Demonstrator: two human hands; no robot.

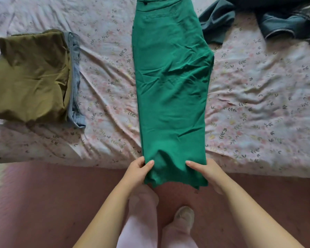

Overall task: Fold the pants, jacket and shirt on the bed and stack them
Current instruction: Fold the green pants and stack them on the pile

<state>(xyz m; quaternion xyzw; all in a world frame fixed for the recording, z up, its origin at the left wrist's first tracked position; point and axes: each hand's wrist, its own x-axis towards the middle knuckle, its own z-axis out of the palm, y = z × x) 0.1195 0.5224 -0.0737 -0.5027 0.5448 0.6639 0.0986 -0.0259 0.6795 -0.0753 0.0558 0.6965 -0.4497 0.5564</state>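
While a folded stack (30,77) sits left on the bed (106,68), the left hand (138,173) and right hand (207,173) pinch the hem of the green pants (172,77); next, likely, hem up to waistband. A jacket (279,24) lies crumpled right.

2 pinch grips: left hand (138,173), right hand (207,173), thumbs uppermost

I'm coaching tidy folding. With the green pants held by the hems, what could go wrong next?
The green pants are creased mid-leg; folding now may press wrinkles in.
The left hand and right hand pinch only the hem corners, so layers could slide apart.
The dark jacket lies near the waistband and might get caught.
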